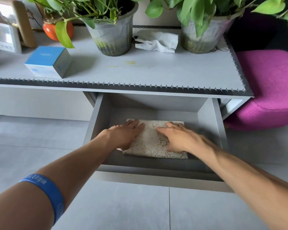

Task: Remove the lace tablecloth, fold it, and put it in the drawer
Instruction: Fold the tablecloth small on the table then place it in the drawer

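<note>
The cream lace tablecloth (154,143), folded into a flat rectangle, lies on the bottom of the open grey drawer (100,123) under the grey table. My left hand (125,134) rests flat on its left side with fingers straight. My right hand (178,138), slightly blurred, lies flat on its right side, fingers spread. Both hands cover parts of the cloth's edges.
On the grey tabletop (140,70) stand two potted plants (112,35) (206,35), a blue and white box (48,61), a crumpled white tissue (156,41), an orange vase (51,30) and a small white device (6,37). A magenta cushioned stool (269,90) sits right of the table.
</note>
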Available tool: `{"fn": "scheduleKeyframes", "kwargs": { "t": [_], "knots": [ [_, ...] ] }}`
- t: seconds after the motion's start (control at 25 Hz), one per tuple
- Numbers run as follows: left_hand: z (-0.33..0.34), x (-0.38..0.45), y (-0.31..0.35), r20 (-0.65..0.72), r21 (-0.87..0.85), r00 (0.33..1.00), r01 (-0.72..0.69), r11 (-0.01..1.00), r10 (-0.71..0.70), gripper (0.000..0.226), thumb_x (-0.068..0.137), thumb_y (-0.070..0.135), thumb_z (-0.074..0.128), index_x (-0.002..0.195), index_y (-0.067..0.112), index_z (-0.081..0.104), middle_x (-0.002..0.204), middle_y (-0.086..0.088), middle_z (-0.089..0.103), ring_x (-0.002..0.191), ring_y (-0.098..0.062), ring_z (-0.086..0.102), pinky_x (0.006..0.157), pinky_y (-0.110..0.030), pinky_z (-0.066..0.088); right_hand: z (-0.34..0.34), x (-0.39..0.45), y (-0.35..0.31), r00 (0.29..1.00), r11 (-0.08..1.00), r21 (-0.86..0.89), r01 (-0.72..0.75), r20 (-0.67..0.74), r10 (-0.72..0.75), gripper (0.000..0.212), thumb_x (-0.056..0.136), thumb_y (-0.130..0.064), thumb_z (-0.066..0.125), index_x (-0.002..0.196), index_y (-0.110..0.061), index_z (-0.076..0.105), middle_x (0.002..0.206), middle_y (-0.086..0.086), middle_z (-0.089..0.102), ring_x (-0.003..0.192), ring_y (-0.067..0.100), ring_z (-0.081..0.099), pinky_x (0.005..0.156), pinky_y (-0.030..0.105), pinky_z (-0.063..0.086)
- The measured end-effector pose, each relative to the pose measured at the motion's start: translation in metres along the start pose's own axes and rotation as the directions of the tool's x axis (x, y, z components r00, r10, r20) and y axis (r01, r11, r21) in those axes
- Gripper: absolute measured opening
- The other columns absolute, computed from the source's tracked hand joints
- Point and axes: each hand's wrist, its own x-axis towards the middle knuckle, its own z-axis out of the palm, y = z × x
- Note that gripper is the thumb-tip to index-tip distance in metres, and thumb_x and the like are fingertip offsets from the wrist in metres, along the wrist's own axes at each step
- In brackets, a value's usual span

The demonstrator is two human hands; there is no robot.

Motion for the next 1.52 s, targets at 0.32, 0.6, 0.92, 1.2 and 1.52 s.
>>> {"fn": "scheduleKeyframes", "kwargs": {
  "t": [0.32,0.6,0.92,1.2,1.52],
  "knots": [
    [-0.003,-0.014,0.001,0.017,0.043,1.000,0.005,0.999,-0.006,0.097,0.086,0.000,0.061,0.155,0.025,-0.002,0.165,-0.003,-0.004,0.151,-0.024,0.007,0.115,-0.048,0.031,-0.001,-0.006,0.012,0.998,0.998,-0.028,-0.056,0.022,0.056,0.085,0.093,-0.026,0.062,0.154,-0.043,0.005,0.165,-0.001,-0.003,0.151,0.031,0.003,0.119,0.053,0.020],
    [-0.037,-0.108,0.003,-0.507,-0.182,0.840,-0.325,0.928,0.195,0.042,0.095,0.061,0.034,0.099,0.030,0.062,0.086,0.012,0.063,0.071,-0.009,0.060,0.059,-0.025,0.042,-0.018,-0.112,-0.012,0.887,0.779,0.449,0.437,-0.071,-0.456,0.074,0.073,-0.077,0.059,0.140,-0.060,0.031,0.153,-0.036,0.022,0.139,-0.016,0.018,0.113,0.006,0.012],
    [-0.030,-0.145,0.025,-0.803,-0.019,0.565,-0.344,0.939,0.191,0.013,0.080,0.003,0.056,0.085,0.015,0.058,0.067,0.004,0.058,0.054,-0.026,0.054,0.040,-0.027,0.043,0.030,-0.137,-0.013,0.645,0.971,-0.152,0.184,-0.727,-0.236,0.047,0.076,-0.029,0.078,0.119,-0.021,0.062,0.120,-0.004,0.064,0.116,0.025,0.055,0.099,0.042,0.036],
    [0.062,-0.124,0.042,-0.489,0.474,0.763,-0.174,0.863,0.422,0.075,0.071,0.028,0.071,0.141,0.017,0.048,0.151,-0.014,0.044,0.136,-0.037,0.044,0.108,-0.056,0.039,0.099,-0.120,-0.017,0.565,0.970,-0.228,0.085,-0.791,-0.235,0.063,0.087,-0.015,0.055,0.147,-0.014,0.039,0.158,0.007,0.031,0.146,0.031,0.029,0.115,0.050,0.027],
    [0.025,-0.071,-0.023,-0.559,0.578,0.809,0.225,0.784,0.180,0.080,0.089,0.028,0.048,0.156,0.012,0.006,0.164,-0.008,-0.006,0.151,-0.026,-0.002,0.119,-0.057,0.003,0.066,-0.056,0.027,0.706,0.893,-0.339,-0.297,-0.708,-0.034,0.099,0.073,-0.011,0.066,0.157,-0.019,0.013,0.166,-0.001,-0.003,0.152,0.030,0.001,0.117,0.060,0.010]
  ]
}}
